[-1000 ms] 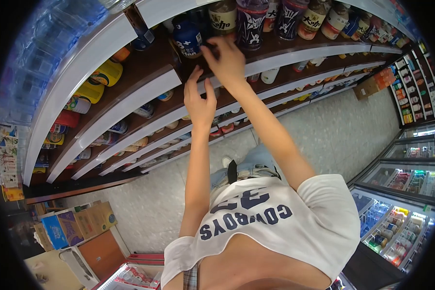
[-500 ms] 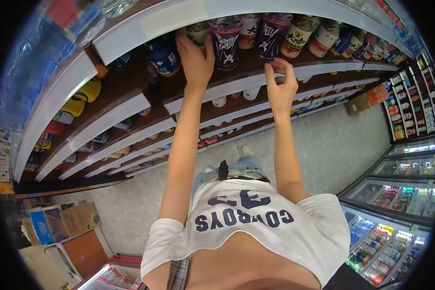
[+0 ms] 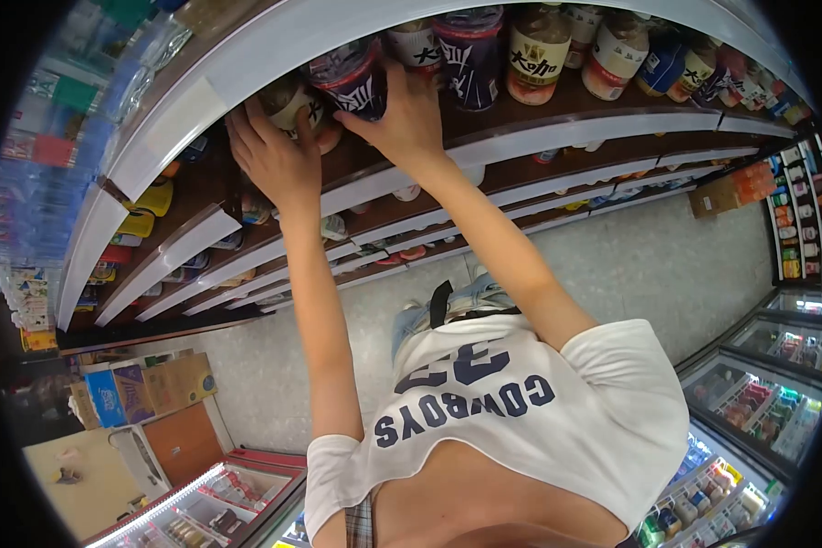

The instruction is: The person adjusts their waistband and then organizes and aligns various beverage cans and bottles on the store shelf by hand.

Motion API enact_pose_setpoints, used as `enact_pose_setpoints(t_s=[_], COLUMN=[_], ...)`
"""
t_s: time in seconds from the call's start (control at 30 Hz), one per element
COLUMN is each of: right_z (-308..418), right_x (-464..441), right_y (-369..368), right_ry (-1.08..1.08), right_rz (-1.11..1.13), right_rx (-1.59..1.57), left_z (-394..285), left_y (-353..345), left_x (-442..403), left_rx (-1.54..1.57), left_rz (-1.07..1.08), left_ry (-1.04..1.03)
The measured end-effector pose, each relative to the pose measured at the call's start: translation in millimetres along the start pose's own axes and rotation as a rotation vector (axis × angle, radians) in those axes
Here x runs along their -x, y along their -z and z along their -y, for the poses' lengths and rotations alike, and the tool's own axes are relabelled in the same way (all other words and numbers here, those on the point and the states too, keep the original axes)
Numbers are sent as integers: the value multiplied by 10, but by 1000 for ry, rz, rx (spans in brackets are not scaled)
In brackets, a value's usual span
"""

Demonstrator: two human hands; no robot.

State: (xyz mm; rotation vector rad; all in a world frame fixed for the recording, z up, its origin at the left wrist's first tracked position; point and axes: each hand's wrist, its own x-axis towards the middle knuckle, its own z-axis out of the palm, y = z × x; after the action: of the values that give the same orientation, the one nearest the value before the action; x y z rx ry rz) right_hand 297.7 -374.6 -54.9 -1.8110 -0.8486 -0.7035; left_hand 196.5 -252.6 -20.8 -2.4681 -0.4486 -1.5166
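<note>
My left hand [image 3: 281,169] reaches onto the upper shelf. Its fingers and thumb lie on either side of a bottle with a cream label [image 3: 292,108], partly covering it. Just to the right, my right hand [image 3: 406,128] grips a dark purple cup-shaped drink [image 3: 349,80], thumb on the near side and fingers around its right side. A second purple drink [image 3: 470,59] stands right of that hand, with a pale-labelled bottle [image 3: 416,44] between and behind. Farther right is a bottle with a yellow label and orange-red base [image 3: 539,59].
More bottles [image 3: 615,59] line the shelf to the right, behind its white front edge [image 3: 557,128]. Lower shelves hold more goods. Cardboard boxes [image 3: 178,384] sit at lower left, and glass-door coolers [image 3: 758,393] at lower right. Grey floor [image 3: 612,247] lies below.
My right hand has moved left and taken hold of the left purple drink, which now leans. My left hand remains at the cream-labelled bottle. The camera view has shifted.
</note>
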Motion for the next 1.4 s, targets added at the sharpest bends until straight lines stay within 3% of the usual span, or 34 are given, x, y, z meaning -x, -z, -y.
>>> enact_pose_setpoints(t_s=[0.07, 0.27, 0.33, 0.53, 0.57, 0.63, 0.7, 0.97, 1.07, 1.1, 1.23, 1.3, 1.4], right_z=[-38, -89, -124, -514, -520, -479, -417, -263, -187, -172, -113, -70, -100], right_x=[11, 174, 240, 558, 615, 567, 501, 460, 405, 391, 309, 254, 185], right_y=[118, 539, 691, 697, 697, 829, 885, 602, 463, 436, 422, 436, 372], right_ry=[-59, -94, -129, 23, -41, 60, 113, -107, -145, -145, -77, -182, -227], right_rz=[70, 70, 86, 47, 59, 33, -17, -87, -153, -170, -242, -202, -251], right_rx=[-96, -166, -228, -567, -608, -513, -486, -385, -387, -403, -304, -358, -403], left_z=[-28, -229, -247, 122, 168, 267, 321, 376, 151, 135, 56, -63, -241], left_y=[54, 83, -30, -665, -710, -765, -775, -627, -340, -353, -320, -154, -66], left_x=[-78, -514, -674, -1137, -1187, -1255, -1276, -1159, -1113, -1142, -1040, -950, -797], left_rx=[-185, -53, -45, -128, -137, -127, -88, 223, 345, 329, 295, 305, 412], left_rz=[62, -43, 71, 187, 183, 151, 119, 44, 88, 215, 217, 232, 37], left_ry=[-88, -144, -167, -432, -465, -489, -488, -370, -317, -283, -277, -197, -144])
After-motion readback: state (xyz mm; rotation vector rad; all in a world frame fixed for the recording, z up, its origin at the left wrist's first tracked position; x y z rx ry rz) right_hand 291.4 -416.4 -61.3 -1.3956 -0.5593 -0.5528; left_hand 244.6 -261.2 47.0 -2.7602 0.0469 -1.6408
